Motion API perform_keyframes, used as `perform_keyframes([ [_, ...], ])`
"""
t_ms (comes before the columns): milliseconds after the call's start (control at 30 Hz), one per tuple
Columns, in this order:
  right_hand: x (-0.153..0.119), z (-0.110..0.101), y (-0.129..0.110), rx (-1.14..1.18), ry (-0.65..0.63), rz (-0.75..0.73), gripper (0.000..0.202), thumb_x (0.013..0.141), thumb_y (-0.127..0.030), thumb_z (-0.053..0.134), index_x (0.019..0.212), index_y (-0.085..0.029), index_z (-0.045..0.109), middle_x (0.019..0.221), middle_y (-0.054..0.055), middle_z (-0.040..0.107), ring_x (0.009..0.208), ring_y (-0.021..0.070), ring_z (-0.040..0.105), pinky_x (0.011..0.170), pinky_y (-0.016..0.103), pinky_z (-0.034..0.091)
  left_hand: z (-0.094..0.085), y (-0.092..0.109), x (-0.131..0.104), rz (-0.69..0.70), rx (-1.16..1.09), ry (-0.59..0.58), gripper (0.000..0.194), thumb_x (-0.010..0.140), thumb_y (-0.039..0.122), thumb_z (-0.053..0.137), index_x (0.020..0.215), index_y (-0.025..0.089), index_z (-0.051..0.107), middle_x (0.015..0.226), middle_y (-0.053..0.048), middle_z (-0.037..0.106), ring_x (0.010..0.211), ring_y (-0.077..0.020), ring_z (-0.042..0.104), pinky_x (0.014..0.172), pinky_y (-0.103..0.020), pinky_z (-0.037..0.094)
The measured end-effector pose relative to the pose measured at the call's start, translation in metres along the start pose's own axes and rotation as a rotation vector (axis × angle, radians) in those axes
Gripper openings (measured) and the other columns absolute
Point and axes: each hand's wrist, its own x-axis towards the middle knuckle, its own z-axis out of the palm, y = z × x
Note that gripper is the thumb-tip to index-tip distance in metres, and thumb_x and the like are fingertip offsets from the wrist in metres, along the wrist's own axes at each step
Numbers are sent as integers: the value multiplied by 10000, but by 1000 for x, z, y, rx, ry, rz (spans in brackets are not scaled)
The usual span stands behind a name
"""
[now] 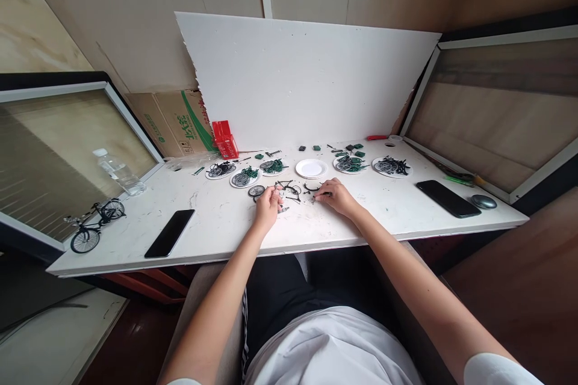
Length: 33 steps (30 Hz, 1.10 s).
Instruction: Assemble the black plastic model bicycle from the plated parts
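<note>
Your left hand (267, 206) rests on the white table (226, 234) with its fingers curled in on small dark parts beneath them; whether they truly pinch one is too small to tell. Your right hand (336, 195) lies just to the right of it, fingertips drawn together on a thin black piece (321, 194) that pokes out to the left. Between and just beyond the two hands lies a loose bicycle frame (289, 188) of black wire, and beside your left hand, on its far left side, lies a small spoked wheel (256, 190).

Nearer to you than the left hand, and off to its left, a black phone (170, 232) lies face down. Further left stands a finished model bicycle (93, 222) with a clear water bottle (118, 171) behind it. Well to the right of your right hand lie a second black phone (448, 198) and a grey mouse (483, 201).

Beyond your hands runs a row of paper plates: an empty white plate (311, 168) straight ahead, and plates heaped with green and black parts (246, 177) to either side. Past these, scattered green blocks (356, 147) lie near the back edge. To the far left of the grip stands a red box (224, 138), its print unreadable, and a cardboard carton (174, 121) with green Chinese characters that are too small to read. A white board (307, 78) leans behind everything.
</note>
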Motion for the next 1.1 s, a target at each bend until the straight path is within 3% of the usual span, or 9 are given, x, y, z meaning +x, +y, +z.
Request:
perform_keyframes([
  [233,-1,5,-8,30,-90,-85,79,916,-280,775,945,-280,848,962,78,723,1000,301,614,903,451,556,0,1,-1,5,8,-9,323,1062,464,465,1125,203,644,744,14,630,547,-110,590,594,-256,491],
  [1100,-2,10,-4,-89,-101,-131,183,1002,-230,625,935,-237,795,933,92,716,953,284,598,873,422,532,1,0,-1,11,28,-17,302,1061,426,452,1129,205,647,739,9,636,545,-117,582,578,-252,484],
])
